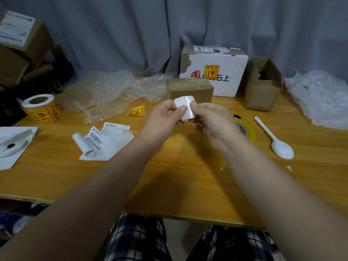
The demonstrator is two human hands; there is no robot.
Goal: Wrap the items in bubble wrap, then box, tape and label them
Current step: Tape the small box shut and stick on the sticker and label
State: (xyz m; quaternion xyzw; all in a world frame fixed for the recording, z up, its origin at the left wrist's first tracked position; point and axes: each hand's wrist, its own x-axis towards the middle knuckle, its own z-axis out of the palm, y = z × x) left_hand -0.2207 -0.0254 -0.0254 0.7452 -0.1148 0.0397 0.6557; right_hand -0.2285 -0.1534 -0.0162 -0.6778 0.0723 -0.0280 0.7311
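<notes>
Held up at centre, above the yellow wood-grain table [188, 176]: one small white glossy paper label [185, 105], curled, long axis running roughly left to right. Pinched at its left edge between thumb and curled fingers of the left hand [163, 117]. Pinched at its right and lower edge by the right hand [211, 119], fingers likewise curled. Could not tell whether any backing was coming away.

Stood just beyond the label, farther from the body and apparently clear of both hands: small brown cardboard box [190, 88], flaps closed, long axis across the view. Judged about equally near to either hand, straight ahead of the fingers. Judged to call for only a short forward reach to lay the label on the top face.

Also logged:
- clear yellowish tape roll [244, 129], partly hidden behind the right wrist
- white plastic spoon [275, 140], further right
- roll of red-and-yellow fragile stickers [42, 108], far left
- one loose red-and-yellow sticker [137, 110], left of the left hand
- crumpled clear bubble wrap [105, 91], behind
</notes>
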